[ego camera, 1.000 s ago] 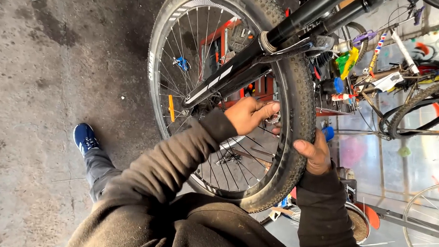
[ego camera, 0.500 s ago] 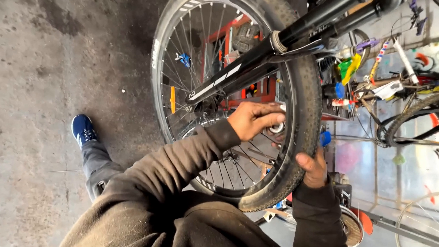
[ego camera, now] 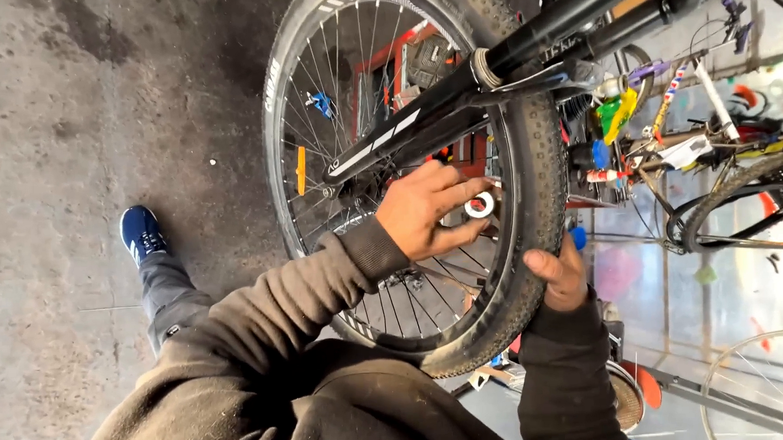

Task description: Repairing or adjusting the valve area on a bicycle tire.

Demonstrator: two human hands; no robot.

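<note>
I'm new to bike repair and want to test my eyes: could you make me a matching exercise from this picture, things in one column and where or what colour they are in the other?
Things:
1. left hand
2. right hand
3. shoe
4. reflector

Descriptions:
A. orange, fixed among the spokes
B. blue, on the concrete floor
C. on the outer tread of the tyre
D. inside the wheel, beside a small white roll

Pairs: 1-D, 2-C, 3-B, 4-A
</note>
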